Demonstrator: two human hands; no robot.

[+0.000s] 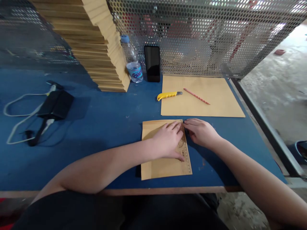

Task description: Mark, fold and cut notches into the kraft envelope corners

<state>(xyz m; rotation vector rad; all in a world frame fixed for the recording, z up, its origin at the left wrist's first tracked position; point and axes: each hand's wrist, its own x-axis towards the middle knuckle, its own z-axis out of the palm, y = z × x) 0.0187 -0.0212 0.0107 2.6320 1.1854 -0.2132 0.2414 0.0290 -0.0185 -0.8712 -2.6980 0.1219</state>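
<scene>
A tan sheet of card or paper point(155, 169), with what looks like a folded edge along its top, lies near the front of the blue table. A clear ruler point(185, 156) with printed marks runs along its right side. My left hand point(169, 139) rests flat on the sheet, fingers spread, fingertips and thumb pressing the ruler. At the sheet's upper right corner, my right hand point(200, 131) is closed with bent fingers. Something small and dark shows by its fingertips, too hidden to name.
Behind lies a larger tan sheet point(225, 95) bearing a yellow box cutter point(168, 95) and a red pencil point(196, 96). A tall paper stack point(105, 73), water bottle point(134, 68) and phone point(152, 64) stand by the perforated metal screen point(192, 51). A black adapter with cables point(56, 103) sits left.
</scene>
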